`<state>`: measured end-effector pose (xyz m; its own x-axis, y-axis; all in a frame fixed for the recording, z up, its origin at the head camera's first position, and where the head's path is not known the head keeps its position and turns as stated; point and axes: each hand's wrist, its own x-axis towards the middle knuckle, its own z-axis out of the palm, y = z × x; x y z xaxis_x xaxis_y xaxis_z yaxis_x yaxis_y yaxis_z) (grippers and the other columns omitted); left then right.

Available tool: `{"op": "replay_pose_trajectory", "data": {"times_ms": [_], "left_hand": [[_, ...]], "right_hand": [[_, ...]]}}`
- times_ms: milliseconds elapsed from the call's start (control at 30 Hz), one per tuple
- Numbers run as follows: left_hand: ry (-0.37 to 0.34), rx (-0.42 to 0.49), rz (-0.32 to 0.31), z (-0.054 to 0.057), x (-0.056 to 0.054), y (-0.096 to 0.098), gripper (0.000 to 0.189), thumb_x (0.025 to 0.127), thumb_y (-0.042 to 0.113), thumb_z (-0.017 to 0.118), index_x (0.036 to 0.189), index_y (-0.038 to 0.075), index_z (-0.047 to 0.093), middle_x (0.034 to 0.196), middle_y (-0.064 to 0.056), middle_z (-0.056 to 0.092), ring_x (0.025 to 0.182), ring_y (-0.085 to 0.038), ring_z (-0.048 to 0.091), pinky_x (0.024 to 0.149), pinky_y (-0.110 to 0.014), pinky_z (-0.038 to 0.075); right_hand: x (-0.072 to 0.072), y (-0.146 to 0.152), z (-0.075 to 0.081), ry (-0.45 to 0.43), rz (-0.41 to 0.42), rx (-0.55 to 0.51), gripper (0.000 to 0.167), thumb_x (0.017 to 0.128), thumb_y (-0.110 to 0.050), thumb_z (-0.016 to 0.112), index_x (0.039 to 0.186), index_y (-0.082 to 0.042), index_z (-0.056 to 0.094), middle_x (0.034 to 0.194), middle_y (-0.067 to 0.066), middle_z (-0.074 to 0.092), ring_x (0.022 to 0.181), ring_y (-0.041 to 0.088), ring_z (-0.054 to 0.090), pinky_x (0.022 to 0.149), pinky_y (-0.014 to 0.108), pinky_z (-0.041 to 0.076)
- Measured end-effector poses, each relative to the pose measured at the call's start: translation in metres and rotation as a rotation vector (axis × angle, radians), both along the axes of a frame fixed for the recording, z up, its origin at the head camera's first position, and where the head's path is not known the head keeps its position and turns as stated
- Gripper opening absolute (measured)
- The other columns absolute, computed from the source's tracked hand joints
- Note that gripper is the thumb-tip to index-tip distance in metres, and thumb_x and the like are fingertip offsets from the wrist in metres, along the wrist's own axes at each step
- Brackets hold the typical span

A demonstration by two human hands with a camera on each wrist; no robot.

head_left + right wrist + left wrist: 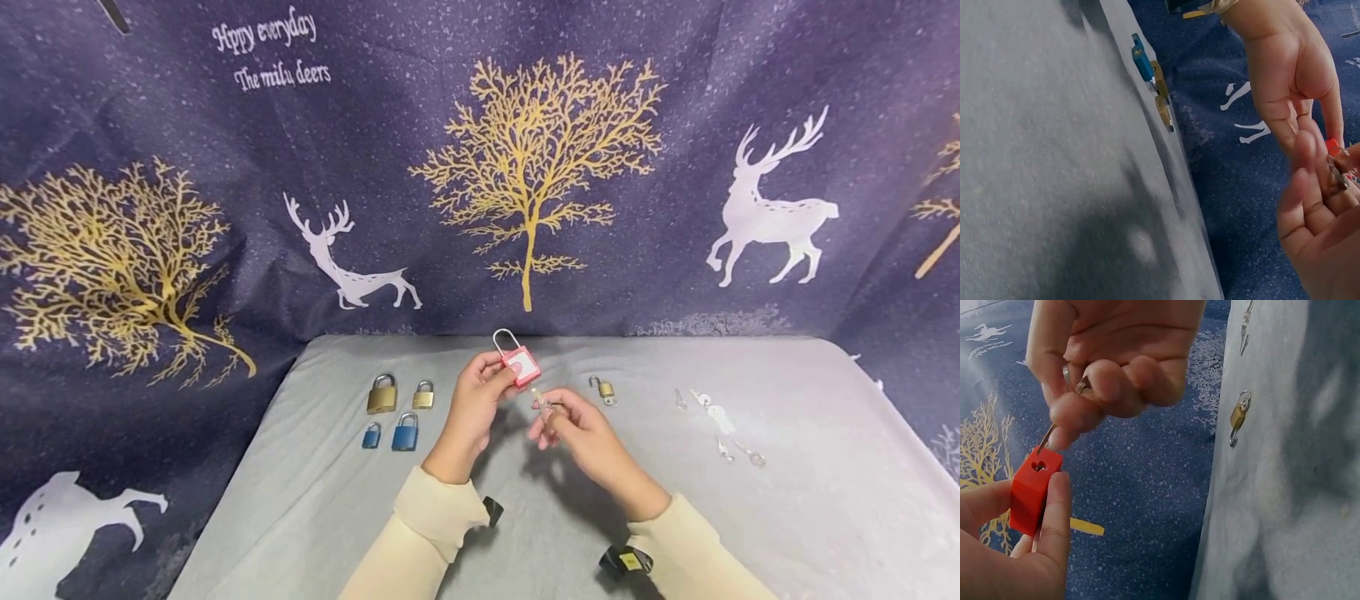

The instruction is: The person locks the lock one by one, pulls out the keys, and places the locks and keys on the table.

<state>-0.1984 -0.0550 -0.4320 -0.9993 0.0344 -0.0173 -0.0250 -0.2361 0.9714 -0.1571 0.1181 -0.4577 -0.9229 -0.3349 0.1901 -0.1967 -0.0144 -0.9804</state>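
Note:
My left hand (474,400) grips a red padlock (522,367) with a white label, raised above the table, its closed shackle pointing up. Just below and to the right, my right hand (581,427) pinches a small metal key (1047,435). In the left wrist view the key's tip is at the edge of the lock's underside, beside the keyhole (1039,466); whether it touches cannot be told. Another key or ring (1083,384) shows among the right fingers. The right wrist view has the lock mostly hidden behind the hands.
Two brass padlocks (382,395) and two blue padlocks (405,433) stand left on the grey cloth-covered table (300,533). A small brass padlock (606,390) with its shackle open lies right of centre. Several loose keys (718,418) lie farther right. A patterned curtain (622,250) hangs behind.

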Motion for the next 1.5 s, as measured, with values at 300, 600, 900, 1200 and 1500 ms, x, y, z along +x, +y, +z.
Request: {"op": "replay_pose_trajectory", "data": {"times_ms": [300,600,900,1200,1500], "left_hand": [[-0.006,-0.005,-0.005,0.001,-0.001,-0.002,0.034,0.096,0.001,0.061,0.128,-0.007,0.056,0.111,-0.01,0.068,0.088,-0.008,0.068,0.078,-0.022,0.059],[0.006,-0.004,-0.021,0.004,-0.001,-0.001,0.039,0.098,0.003,0.058,0.136,-0.005,0.056,0.118,-0.014,0.068,0.09,-0.008,0.067,0.078,-0.023,0.059],[-0.007,-0.066,0.034,0.011,-0.003,-0.009,0.041,0.099,0.009,0.056,0.14,0.004,0.058,0.113,-0.006,0.066,0.08,-0.007,0.063,0.071,-0.022,0.054],[-0.014,-0.055,0.098,0.015,-0.005,-0.027,0.044,0.1,0.009,0.053,0.144,0.007,0.055,0.121,-0.008,0.061,0.078,-0.009,0.059,0.068,-0.02,0.051],[-0.038,-0.074,0.155,0.016,-0.005,-0.046,0.042,0.102,0.011,0.051,0.144,0.01,0.056,0.125,-0.008,0.057,0.079,-0.009,0.057,0.067,-0.02,0.048]], "right_hand": [[-0.004,0.002,-0.003,0.081,-0.074,0.059,0.017,0.1,-0.002,0.055,0.11,0.009,0.063,0.104,0.028,0.07,0.088,0.009,0.07,0.08,0.028,0.059],[-0.004,0.005,-0.004,0.094,-0.139,0.088,0.019,0.098,-0.008,0.064,0.112,0.004,0.069,0.112,0.022,0.071,0.098,0.002,0.067,0.089,0.02,0.055],[-0.005,0.006,-0.003,0.141,-0.169,0.099,0.017,0.095,-0.009,0.068,0.111,-0.004,0.074,0.112,0.017,0.071,0.098,0.007,0.066,0.084,0.021,0.056],[-0.004,0.005,0.0,0.136,-0.164,0.083,0.016,0.094,-0.004,0.069,0.108,-0.001,0.073,0.111,0.02,0.071,0.092,-0.002,0.064,0.081,0.019,0.056],[-0.003,0.007,-0.004,0.11,-0.168,0.117,0.018,0.095,-0.011,0.069,0.111,-0.004,0.073,0.101,0.016,0.072,0.083,0.012,0.067,0.076,0.021,0.055]]}}
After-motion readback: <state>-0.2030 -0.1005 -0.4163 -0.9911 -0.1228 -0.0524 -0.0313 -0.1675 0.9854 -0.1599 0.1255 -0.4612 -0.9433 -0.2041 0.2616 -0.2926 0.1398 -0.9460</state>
